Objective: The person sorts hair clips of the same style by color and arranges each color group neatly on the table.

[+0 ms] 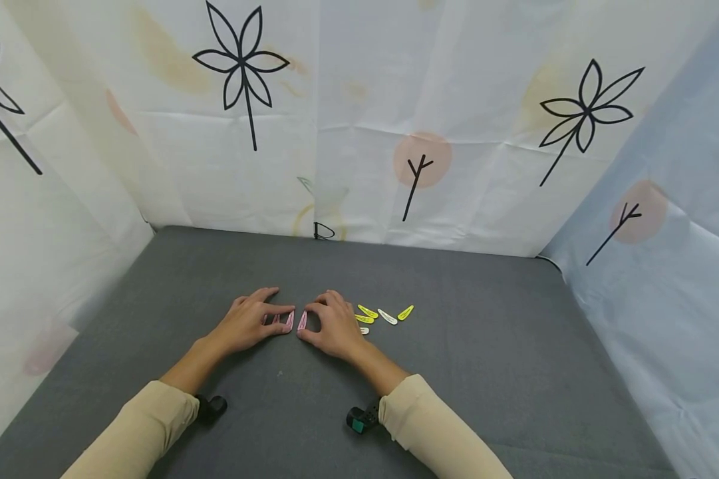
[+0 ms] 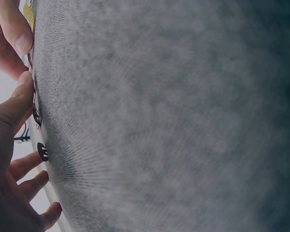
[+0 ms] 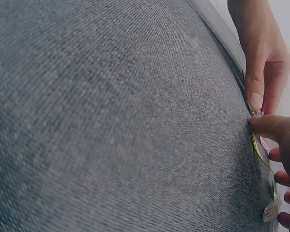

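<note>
Snap hair clips lie on a grey cloth-covered table. My left hand [image 1: 242,326] pinches a pink hair clip [image 1: 290,320] by its two ends, between thumb and index finger; its other fingers spread out behind. Right beside it, my right hand [image 1: 337,329] holds another pink hair clip [image 1: 302,320] the same way, a narrow gap away. More pink clips show partly beneath the left hand. In the left wrist view the left thumb [image 2: 20,99] nearly meets the right one. The right wrist view shows the right thumb [image 3: 268,126] low over the cloth, its clip mostly hidden.
Just right of the right hand lie yellow clips, one apart from the others [image 1: 405,313], and a white clip [image 1: 387,317]. Another white clip [image 1: 364,330] is partly hidden by that hand. White printed curtains [image 1: 359,186] border the table's back and sides.
</note>
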`<state>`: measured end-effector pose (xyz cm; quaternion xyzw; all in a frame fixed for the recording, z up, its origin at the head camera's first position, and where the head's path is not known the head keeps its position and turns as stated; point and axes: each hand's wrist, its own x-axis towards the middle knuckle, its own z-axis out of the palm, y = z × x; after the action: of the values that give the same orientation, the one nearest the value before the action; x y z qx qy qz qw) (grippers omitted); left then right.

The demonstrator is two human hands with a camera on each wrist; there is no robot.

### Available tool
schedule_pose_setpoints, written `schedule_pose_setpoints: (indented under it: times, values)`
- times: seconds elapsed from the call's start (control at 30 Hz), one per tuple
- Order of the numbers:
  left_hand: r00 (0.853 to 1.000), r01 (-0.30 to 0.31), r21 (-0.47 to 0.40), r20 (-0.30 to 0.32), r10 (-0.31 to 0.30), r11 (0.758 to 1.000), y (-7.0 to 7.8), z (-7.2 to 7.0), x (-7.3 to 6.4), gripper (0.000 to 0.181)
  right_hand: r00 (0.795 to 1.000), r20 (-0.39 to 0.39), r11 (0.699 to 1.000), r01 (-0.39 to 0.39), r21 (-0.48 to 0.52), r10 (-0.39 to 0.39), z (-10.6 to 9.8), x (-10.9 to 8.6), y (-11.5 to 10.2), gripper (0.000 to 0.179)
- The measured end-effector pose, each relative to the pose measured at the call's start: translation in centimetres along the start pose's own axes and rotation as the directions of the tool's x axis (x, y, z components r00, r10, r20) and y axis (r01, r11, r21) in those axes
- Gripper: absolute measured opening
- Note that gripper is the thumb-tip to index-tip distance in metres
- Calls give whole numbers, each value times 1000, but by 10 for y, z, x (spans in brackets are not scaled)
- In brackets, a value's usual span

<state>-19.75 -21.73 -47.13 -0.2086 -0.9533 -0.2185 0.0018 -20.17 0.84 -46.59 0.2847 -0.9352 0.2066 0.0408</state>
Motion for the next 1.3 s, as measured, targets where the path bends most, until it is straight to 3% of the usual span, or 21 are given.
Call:
schedule_pose_setpoints:
  times: [1.0,1.3]
  values:
    - [1000,16,0,8,-16,1000,2,-1,-1,48,1000,-2,1000,-8,8,8,-1,-1,-1,45]
    - [1000,11,8,8,-11,1000,2,-1,0,47,999,-48,999,19,38,-17,-21,-18,26,47]
